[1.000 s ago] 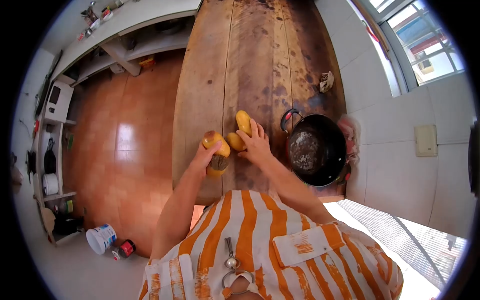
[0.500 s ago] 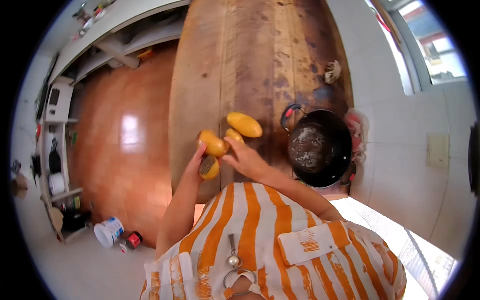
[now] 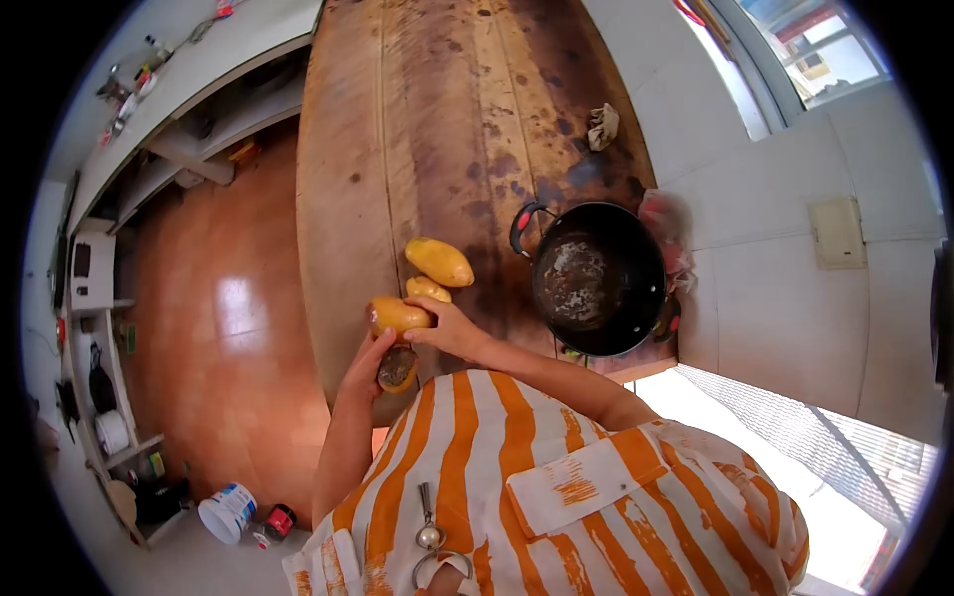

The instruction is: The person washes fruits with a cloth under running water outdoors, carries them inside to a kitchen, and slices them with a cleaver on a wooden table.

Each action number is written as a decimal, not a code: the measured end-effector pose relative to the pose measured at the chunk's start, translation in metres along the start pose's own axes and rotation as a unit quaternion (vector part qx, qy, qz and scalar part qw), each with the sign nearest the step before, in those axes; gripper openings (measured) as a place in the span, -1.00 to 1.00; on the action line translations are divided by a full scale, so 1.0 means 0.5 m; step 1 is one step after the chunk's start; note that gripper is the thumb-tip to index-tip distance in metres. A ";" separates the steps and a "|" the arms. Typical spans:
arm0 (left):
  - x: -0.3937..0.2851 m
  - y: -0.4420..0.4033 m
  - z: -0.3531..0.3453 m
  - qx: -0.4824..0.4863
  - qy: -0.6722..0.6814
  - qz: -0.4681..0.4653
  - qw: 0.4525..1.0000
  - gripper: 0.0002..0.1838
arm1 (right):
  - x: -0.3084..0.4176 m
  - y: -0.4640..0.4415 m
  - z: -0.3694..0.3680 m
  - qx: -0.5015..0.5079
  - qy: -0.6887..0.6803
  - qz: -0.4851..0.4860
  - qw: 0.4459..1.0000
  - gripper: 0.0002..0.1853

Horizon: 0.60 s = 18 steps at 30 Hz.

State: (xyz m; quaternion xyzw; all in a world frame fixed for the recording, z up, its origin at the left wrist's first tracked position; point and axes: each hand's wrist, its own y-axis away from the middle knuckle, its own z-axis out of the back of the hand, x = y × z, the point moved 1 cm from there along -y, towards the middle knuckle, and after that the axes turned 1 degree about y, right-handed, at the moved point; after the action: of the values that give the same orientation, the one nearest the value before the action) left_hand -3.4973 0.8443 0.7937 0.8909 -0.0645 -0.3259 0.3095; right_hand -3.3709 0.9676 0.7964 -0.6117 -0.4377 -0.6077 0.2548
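Several yellow, mango-like fruits are on the wooden table near its front left. My left hand is closed round a fruit with a dark, rough patch. Just above it, a yellow fruit with a reddish end lies between both hands. My right hand has its fingertips on the right end of that fruit, the thumb below. Touching its upper side is a smaller yellow fruit, and beyond that a long yellow fruit lies on the table.
A black pot with black and red handles stands on the right of the wooden table. Behind it are a crumpled cloth and a pinkish plastic bag by the wall. A white bucket is on the floor at lower left.
The long fruit has turned and lies apart from my right hand, which has moved to the reddish-ended fruit. The view has shifted, so table and pot appear further left.
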 end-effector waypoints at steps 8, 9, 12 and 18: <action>0.003 0.015 0.026 -0.091 -0.047 -0.010 0.995 -0.48 | -0.014 0.040 -0.006 0.029 0.242 0.018 0.970 -0.27; 0.005 0.017 0.025 -0.094 -0.044 -0.011 0.995 -0.48 | -0.013 0.040 -0.006 0.038 0.221 0.006 0.974 -0.26; 0.006 0.025 0.021 -0.114 -0.050 -0.022 0.992 -0.51 | -0.045 0.039 -0.003 0.009 0.165 0.074 0.983 -0.23; 0.009 0.028 0.016 -0.126 -0.084 -0.058 0.987 -0.47 | -0.065 0.040 0.000 0.007 0.132 0.024 0.991 -0.26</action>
State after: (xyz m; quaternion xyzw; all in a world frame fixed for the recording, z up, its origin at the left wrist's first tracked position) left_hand -3.4978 0.8276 0.7946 0.8164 0.0037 -0.4226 0.3935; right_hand -3.3500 0.9508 0.7694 -0.5343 -0.3899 -0.6738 0.3293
